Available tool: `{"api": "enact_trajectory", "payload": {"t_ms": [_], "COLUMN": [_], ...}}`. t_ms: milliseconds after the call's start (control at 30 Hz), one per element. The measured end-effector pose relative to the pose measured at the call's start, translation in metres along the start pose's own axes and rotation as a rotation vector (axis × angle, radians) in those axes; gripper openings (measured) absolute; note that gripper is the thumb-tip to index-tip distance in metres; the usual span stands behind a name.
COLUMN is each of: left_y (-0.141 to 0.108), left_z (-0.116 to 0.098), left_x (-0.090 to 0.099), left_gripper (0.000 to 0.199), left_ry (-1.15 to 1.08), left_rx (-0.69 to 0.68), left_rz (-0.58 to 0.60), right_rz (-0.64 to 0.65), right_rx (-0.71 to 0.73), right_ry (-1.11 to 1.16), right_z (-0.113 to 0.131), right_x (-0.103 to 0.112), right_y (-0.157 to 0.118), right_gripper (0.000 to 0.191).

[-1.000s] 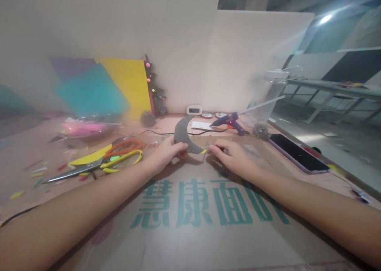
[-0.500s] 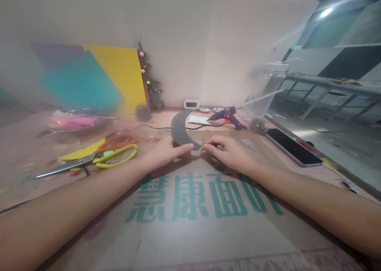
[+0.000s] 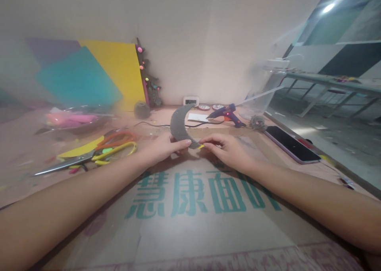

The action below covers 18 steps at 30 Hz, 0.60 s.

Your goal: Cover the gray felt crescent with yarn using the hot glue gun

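A grey crescent (image 3: 179, 123) stands upright above the table, its tips pointing up and to the lower right. My left hand (image 3: 166, 147) grips its lower left part, with the thumb across the front. At the crescent's lower right tip sits a small yellow piece (image 3: 201, 146). My right hand (image 3: 224, 148) pinches this yellow piece between thumb and fingertips. Under both hands lies a sheet with green printed characters (image 3: 189, 193).
Scissors (image 3: 80, 159) with orange and yellow handles lie at left near a yellow strip (image 3: 85, 147). Behind the hands are a blue glue gun (image 3: 228, 114), a white card (image 3: 198, 117) and a small clock (image 3: 191, 101). A phone (image 3: 291, 144) lies at right.
The camera view has shifted slightly. The crescent's upper tip has tilted a little to the right, and more of the yellow piece shows at its lower tip. Both hands keep their hold.
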<state>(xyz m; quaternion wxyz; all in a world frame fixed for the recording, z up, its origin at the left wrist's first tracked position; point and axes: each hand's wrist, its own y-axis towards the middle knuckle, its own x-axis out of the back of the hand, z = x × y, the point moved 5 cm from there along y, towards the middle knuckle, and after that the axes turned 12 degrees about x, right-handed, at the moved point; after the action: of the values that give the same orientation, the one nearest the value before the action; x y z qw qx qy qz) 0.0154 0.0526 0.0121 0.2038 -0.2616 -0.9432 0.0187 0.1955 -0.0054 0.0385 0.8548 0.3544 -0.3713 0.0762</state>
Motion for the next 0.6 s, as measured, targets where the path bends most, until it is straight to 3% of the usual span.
{"api": "enact_trajectory", "payload": {"t_ms": [267, 467, 600], "left_y": [-0.002, -0.001, -0.001], "left_z": [0.007, 0.002, -0.008], "left_x": [-0.001, -0.003, -0.004], "left_gripper": [0.047, 0.043, 0.043], "left_ry": [0.067, 0.022, -0.006], "left_rx": [0.081, 0.026, -0.082], "left_rz": [0.108, 0.105, 0.095], "right_rz": [0.001, 0.081, -0.107], "right_rx": [-0.007, 0.126, 0.07], "right_ry": [0.004, 0.031, -0.01], "right_z": [-0.002, 0.0, -0.007], "right_x": [-0.002, -0.009, 0.001], "right_y": [0.001, 0.003, 0.003], "right_gripper": [0.016, 0.021, 0.033]}}
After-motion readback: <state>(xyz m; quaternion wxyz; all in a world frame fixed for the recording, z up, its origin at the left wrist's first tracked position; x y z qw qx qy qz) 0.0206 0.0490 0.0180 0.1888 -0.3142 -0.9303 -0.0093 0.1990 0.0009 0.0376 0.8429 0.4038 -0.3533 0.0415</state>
